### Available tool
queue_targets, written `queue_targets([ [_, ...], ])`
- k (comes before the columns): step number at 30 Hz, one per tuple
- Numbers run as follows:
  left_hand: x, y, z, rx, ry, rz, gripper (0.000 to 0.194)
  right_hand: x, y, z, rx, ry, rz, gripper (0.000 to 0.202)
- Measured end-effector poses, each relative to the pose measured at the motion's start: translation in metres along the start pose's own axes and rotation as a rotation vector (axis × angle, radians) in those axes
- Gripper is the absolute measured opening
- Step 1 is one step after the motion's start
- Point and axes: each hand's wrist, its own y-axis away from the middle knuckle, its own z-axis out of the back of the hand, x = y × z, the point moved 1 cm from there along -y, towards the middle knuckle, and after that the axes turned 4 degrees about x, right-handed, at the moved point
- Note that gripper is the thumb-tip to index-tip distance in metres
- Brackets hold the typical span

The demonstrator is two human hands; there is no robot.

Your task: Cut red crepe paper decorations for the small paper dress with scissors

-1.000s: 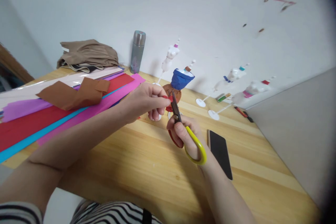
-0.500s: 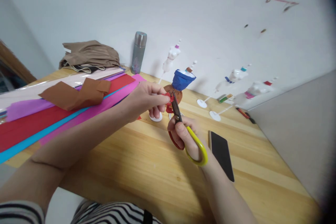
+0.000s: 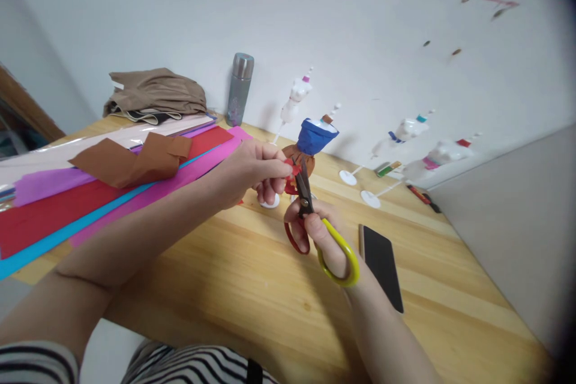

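Observation:
Between thumb and fingers, my left hand (image 3: 258,171) pinches a small red paper piece (image 3: 292,167). My right hand (image 3: 321,234) grips scissors (image 3: 342,258) with one yellow and one red handle loop; the dark blades are parted and point up at the red piece. Just behind the blades stands a small white mannequin dressed in blue paper (image 3: 315,137) on top and gathered brown paper (image 3: 307,162) lower down, with some red below. The blades and my fingers partly hide its lower part.
Coloured paper sheets (image 3: 58,216) and folded brown paper (image 3: 121,162) cover the left side. Behind are brown cloth (image 3: 157,93) and a grey bottle (image 3: 240,90). Other white mannequins (image 3: 407,129) stand at the back and right. A black phone (image 3: 381,267) lies beside my right forearm.
The scissor blades have opened wider, and the red handle loop has swung slightly left. My left hand still pinches the red piece. The whole view has shifted slightly.

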Motion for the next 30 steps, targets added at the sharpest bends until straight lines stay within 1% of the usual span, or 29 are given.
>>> queue_targets([
  [7,0.006,-0.002,-0.001,0.038,0.061,0.056,0.026,-0.003,0.0,0.001,-0.011,0.013,0.044,0.055],
  [11,0.01,-0.002,-0.001,0.06,0.116,0.053,0.025,-0.005,0.001,0.001,-0.01,0.012,0.045,0.052],
  [16,0.01,-0.001,-0.004,0.04,0.146,0.062,0.024,-0.005,0.002,0.002,-0.023,0.041,0.035,0.052],
  [22,0.008,0.0,-0.006,0.037,0.151,0.077,0.031,-0.002,0.0,0.004,-0.031,0.162,0.069,0.051],
  [30,0.01,0.0,-0.004,0.042,0.177,0.067,0.024,-0.003,0.0,0.003,-0.038,0.114,0.083,0.045],
])
